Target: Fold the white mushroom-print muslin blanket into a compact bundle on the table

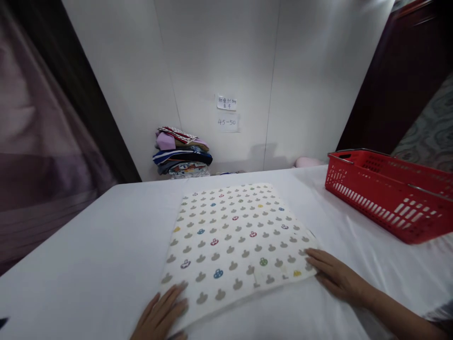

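Cloth (235, 238) printed with small grey and coloured shapes lies flat on the white-covered bench (88, 245), folded to a rough square. The left hand (163, 314) rests at the cloth's near left corner, palm down, with its fingertips on the edge. The right hand (334, 276) lies at the cloth's near right corner, fingers spread and just over the hem. Neither grip closes on anything; both hands are open and flat, pressing rather than pinching.

The main risk, as I judge it, is slippage. Flat palms hold the top layer only by friction, so a push from one hand that the other does not match would skew the square. It could also slide the layers over each other. The near edge of the cloth looks slightly raised, so air or a ridge may be trapped there and set into a crease under pressure. The bench cover under the cloth could bunch up and drag along with it.

A red basket (385, 198) stands to the right of the cloth, apart from it. A wide sweep of the right arm could catch its rim. A stack of clothes (182, 153) sits beyond the cloth's far edge, well apart and out of harm's way.
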The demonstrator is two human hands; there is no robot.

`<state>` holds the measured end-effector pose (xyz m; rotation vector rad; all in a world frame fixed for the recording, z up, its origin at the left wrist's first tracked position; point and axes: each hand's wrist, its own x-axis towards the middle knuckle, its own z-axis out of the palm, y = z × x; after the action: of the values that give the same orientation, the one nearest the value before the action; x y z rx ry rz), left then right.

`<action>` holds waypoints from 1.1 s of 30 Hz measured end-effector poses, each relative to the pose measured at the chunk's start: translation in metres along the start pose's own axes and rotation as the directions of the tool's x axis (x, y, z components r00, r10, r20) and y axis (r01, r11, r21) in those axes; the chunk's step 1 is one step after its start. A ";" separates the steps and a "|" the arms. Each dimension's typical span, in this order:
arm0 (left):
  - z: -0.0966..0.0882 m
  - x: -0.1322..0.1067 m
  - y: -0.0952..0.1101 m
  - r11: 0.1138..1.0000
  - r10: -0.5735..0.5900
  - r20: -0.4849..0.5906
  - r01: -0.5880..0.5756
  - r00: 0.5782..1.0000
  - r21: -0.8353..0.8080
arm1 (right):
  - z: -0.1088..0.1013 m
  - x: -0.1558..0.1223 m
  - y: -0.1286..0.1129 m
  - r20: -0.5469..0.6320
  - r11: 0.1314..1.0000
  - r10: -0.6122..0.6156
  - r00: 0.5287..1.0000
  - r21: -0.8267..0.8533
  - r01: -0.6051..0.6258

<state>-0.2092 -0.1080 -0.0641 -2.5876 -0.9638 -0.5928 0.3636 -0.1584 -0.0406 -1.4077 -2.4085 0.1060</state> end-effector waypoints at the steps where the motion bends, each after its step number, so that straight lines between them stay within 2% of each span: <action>1: -0.007 0.000 0.004 1.000 0.019 -0.014 -0.019 1.000 0.000 | 0.002 -0.001 0.003 -0.032 1.000 -0.024 0.999 -0.006 0.024; 4: -0.025 0.002 0.015 0.999 -0.037 -0.051 0.037 0.998 -0.006 | 0.005 -0.002 0.012 -0.069 0.997 -0.068 0.995 -0.034 0.066; 9: -0.041 0.007 0.019 0.994 -0.085 -0.020 0.083 0.996 -0.069 | 0.003 0.005 0.020 -0.007 0.995 -0.084 0.996 -0.061 0.083; 14: -0.042 0.009 0.011 0.991 -0.068 -0.037 0.064 0.997 -0.115 | 0.010 0.001 0.032 0.027 0.993 -0.028 0.999 -0.110 0.031; 18: -0.044 0.009 0.010 0.987 -0.104 0.013 0.105 0.994 -0.121 | 0.021 -0.006 0.042 -0.006 0.987 0.006 1.000 -0.160 -0.007; 25: -0.052 0.017 0.017 0.998 -0.055 0.021 0.056 0.998 -0.039 | 0.021 0.000 0.040 -0.066 0.979 -0.055 0.996 -0.200 0.041; 30: -0.044 0.027 0.024 1.000 0.000 0.003 0.000 1.000 -0.022 | 0.023 0.004 0.036 -0.127 0.975 -0.099 0.987 -0.210 0.071; 33: -0.038 0.024 0.026 1.000 -0.016 -0.026 0.016 1.000 -0.014 | 0.022 0.004 0.037 -0.178 0.977 -0.108 0.978 -0.201 0.072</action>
<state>-0.1853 -0.1299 -0.0233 -2.5803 -0.9764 -0.6378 0.3855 -0.1337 -0.0693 -1.3186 -2.3699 -0.2794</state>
